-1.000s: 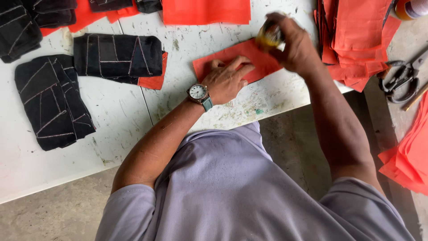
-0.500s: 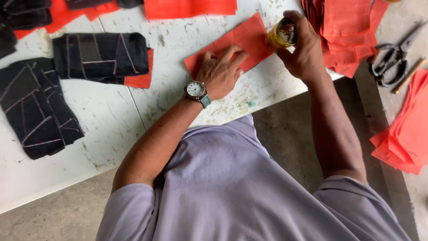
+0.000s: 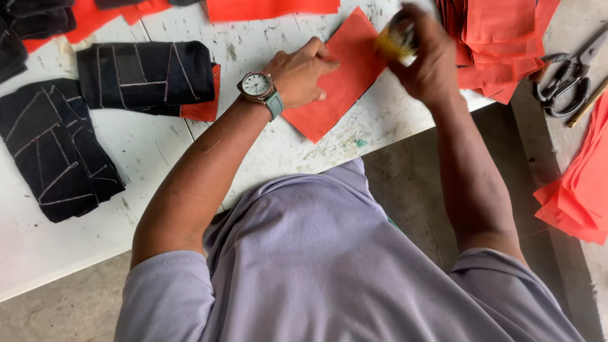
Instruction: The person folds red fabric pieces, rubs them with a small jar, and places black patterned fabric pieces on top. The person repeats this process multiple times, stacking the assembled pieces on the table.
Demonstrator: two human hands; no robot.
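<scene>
Left hand [image 3: 303, 71] flat on red sheet [image 3: 339, 79]

Yellow bottle [image 3: 396, 39] lowered (onto red piece [image 3: 339, 76]).

2 hands [image 3: 304, 73], 1 watch [image 3: 256, 85], 1 scissors [image 3: 563, 79]

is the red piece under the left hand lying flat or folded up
Flat. The red piece lies spread as a single sheet on the white table, with the left hand pressing its edge and no fold showing.
</scene>
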